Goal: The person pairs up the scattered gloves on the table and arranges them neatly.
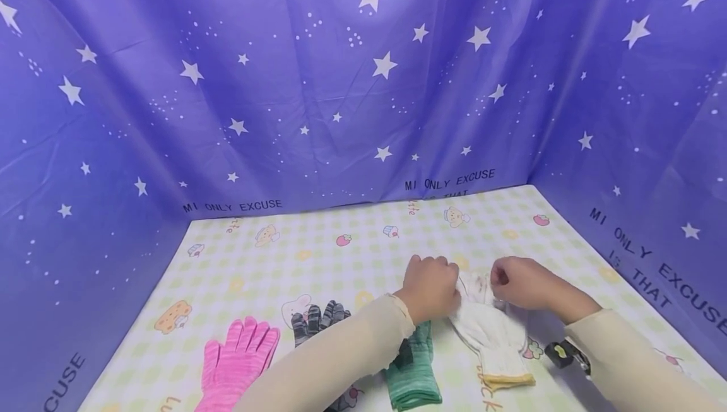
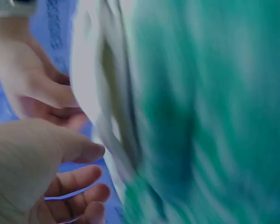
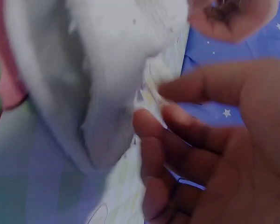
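Note:
A white knit glove (image 1: 493, 330) with a yellow cuff edge lies on the table. At its far end, my left hand (image 1: 431, 287) pinches the left side with curled fingers. My right hand (image 1: 521, 282) pinches the glove's far right side, its thumb and fingertips close together in the right wrist view. Partly beneath my left forearm lies a green glove (image 1: 417, 368), just left of the white one. In the left wrist view, the blurred green knit (image 2: 210, 102) fills the right half, beside the white fabric (image 2: 91, 70).
Left of my left sleeve (image 1: 341, 349) lies a pink glove (image 1: 238, 358). A grey-and-black striped glove (image 1: 318, 320) is partly hidden behind that sleeve. A checked cloth (image 1: 318, 260) with cartoon prints covers the table, and purple star curtains (image 1: 318, 84) stand around it.

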`<state>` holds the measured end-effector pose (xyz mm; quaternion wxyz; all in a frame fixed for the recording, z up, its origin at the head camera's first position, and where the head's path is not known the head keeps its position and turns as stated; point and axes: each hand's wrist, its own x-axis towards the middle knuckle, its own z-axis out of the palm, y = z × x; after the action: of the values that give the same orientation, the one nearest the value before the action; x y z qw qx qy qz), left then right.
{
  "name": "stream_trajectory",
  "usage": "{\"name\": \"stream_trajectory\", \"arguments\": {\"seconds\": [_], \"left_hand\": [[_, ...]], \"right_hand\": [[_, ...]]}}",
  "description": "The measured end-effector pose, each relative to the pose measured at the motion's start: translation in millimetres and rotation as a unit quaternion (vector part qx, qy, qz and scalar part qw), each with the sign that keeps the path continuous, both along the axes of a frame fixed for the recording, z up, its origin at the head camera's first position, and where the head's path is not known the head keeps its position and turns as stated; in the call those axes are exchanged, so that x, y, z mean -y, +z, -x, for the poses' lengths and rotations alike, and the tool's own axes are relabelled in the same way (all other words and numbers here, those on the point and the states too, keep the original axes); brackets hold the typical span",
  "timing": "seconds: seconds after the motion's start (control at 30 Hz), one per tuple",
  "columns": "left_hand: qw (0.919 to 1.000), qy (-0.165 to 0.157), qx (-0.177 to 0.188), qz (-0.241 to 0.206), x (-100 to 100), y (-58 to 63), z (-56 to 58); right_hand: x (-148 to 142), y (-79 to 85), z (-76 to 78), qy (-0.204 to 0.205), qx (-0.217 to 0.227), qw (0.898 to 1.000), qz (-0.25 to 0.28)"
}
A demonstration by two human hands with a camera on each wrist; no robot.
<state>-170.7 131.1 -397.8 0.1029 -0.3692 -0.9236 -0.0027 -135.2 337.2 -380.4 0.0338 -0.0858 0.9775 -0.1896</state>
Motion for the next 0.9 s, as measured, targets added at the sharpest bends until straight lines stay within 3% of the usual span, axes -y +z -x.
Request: {"name": "stream_trajectory", "arguments": {"seconds": [0.13,0.3,0.4,0.57,0.73,0.9], "left_hand": [[0.9981,-0.054,0.006,0.029,-0.6,8.4,-23.0],[0.9933,-0.059,0.046,0.088,-4.0,9.1,-40.7],[0.9928,-0.057,0.042,0.097,-4.2,7.5,-42.8],[0.9932,-0.056,0.036,0.095,-2.8,4.7,-42.7],[0.9929,-0.049,0.04,0.101,-3.3,3.0,-44.5],[0.993,-0.051,0.028,0.103,-5.0,1.0,-47.4]], "right_hand": [[-5.0,-2.5,-7.0,0.034,0.035,0.999,-0.005],[-7.9,-3.5,-8.4,0.059,0.014,0.998,-0.019],[-6.8,4.5,-6.4,0.069,-0.005,0.998,-0.015],[-5.4,13.7,5.2,0.054,-0.076,0.995,-0.032],[-7.8,1.2,22.4,0.034,-0.13,0.99,-0.04],[-11.4,-18.3,31.9,0.024,-0.111,0.993,-0.033]]}}
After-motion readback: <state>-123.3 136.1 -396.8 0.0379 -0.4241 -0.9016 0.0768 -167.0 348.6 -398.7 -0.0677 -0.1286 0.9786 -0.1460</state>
